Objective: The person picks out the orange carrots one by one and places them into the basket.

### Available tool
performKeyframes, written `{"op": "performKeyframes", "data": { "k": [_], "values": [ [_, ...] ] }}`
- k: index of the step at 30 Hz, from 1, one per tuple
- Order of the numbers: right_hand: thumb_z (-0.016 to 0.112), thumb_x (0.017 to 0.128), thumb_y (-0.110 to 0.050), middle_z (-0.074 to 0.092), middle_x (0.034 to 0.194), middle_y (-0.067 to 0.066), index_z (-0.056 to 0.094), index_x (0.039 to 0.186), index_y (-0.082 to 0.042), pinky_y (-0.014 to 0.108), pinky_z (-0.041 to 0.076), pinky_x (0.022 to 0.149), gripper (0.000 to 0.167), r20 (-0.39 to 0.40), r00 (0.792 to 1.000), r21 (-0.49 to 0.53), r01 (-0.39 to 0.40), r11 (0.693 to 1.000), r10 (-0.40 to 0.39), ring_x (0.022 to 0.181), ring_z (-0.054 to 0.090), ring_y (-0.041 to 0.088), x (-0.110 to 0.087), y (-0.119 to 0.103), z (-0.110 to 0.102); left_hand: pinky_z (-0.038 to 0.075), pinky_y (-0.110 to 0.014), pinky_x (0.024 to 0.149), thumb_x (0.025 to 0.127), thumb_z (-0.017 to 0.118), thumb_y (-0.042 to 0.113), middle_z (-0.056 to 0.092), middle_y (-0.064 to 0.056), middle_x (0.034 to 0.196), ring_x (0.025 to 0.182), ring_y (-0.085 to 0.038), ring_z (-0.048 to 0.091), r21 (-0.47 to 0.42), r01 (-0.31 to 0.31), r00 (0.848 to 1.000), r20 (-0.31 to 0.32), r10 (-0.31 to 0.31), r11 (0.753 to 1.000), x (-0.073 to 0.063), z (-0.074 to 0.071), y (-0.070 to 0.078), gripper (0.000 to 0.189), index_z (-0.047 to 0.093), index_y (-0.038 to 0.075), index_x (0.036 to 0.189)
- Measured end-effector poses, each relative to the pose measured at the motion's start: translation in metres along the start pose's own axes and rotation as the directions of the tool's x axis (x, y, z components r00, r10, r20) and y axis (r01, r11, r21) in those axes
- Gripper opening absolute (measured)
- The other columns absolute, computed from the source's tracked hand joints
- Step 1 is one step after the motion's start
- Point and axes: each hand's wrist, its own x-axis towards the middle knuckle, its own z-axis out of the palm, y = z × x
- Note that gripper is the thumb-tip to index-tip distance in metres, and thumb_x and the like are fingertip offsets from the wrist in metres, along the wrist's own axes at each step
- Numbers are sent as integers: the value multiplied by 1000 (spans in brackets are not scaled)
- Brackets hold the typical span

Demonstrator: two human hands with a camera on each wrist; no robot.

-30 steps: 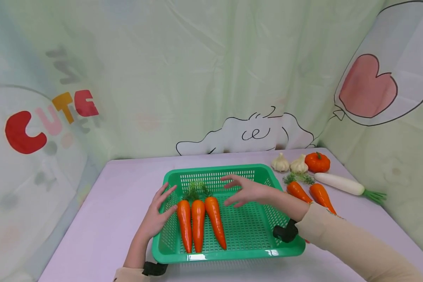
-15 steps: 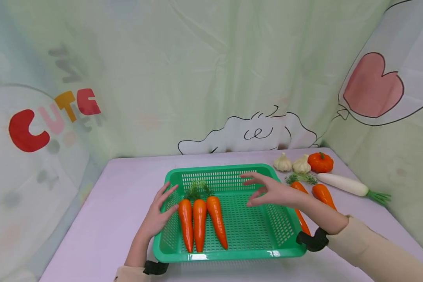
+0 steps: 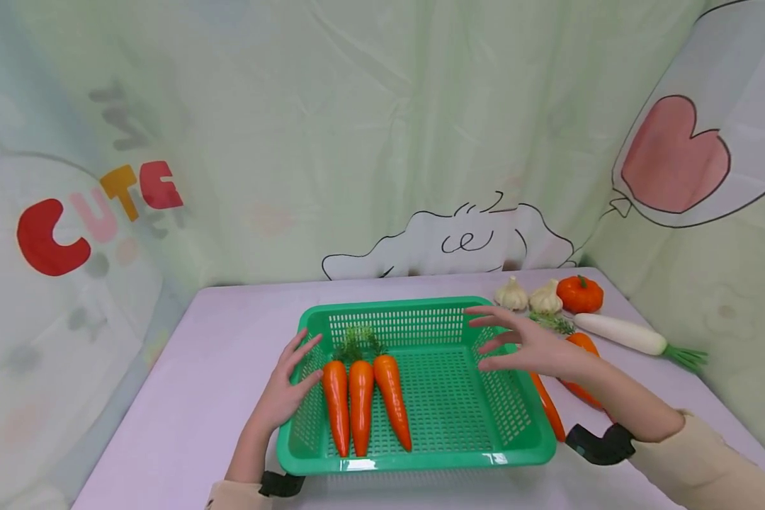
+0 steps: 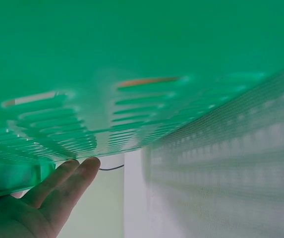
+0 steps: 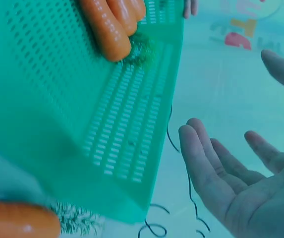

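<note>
A green plastic basket [image 3: 433, 464] with perforated walls sits on the table, holding three orange carrots [image 3: 360, 407] with leafy green tops side by side in its left half. My left hand [image 3: 283, 389] lies at the basket's left rim with fingers spread and fairly straight, the thumb near the leftmost carrot. In the left wrist view its fingertips are right at the outer wall. Above the basket's right side, my right hand [image 3: 525, 347] has its fingers apart with nothing between them. It partly hides two more carrots [image 3: 551, 414] lying outside the basket.
Two garlic bulbs [image 3: 511, 295] and an orange pumpkin [image 3: 580, 294] stand at the table's back right. A white radish [image 3: 620, 333] with a green top lies in front of them. A printed curtain [image 3: 261, 142] hangs behind the table [image 3: 197, 368].
My right hand has moved rightward from over the basket's middle to its right rim, fingers still spread. The left hand, basket and carrots have stayed in place.
</note>
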Motion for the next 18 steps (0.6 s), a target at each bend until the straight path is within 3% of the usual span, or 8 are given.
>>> {"op": "performKeyframes", "data": {
  "k": [11, 18],
  "values": [
    [67, 83, -11, 34, 137, 27, 26, 142, -11, 32, 53, 71, 72, -64, 998, -55, 20, 998, -23, 103, 55, 38, -24, 2, -23, 14, -68, 96, 88, 59, 6, 15, -16, 150, 135, -40, 10, -1, 3, 1000, 3, -3, 1000, 1, 0, -1, 51, 43, 7, 136],
    [67, 82, -12, 41, 132, 27, 28, 141, -7, 37, 53, 70, 72, -141, 989, -152, 15, 988, -36, 100, 57, 34, -36, 6, -33, 16, -69, 95, 88, 58, 7, 17, -17, 149, 134, -41, 11, -1, -26, 1000, -9, 26, 1000, -2, 0, 0, 50, 44, 6, 136]
  ]
}}
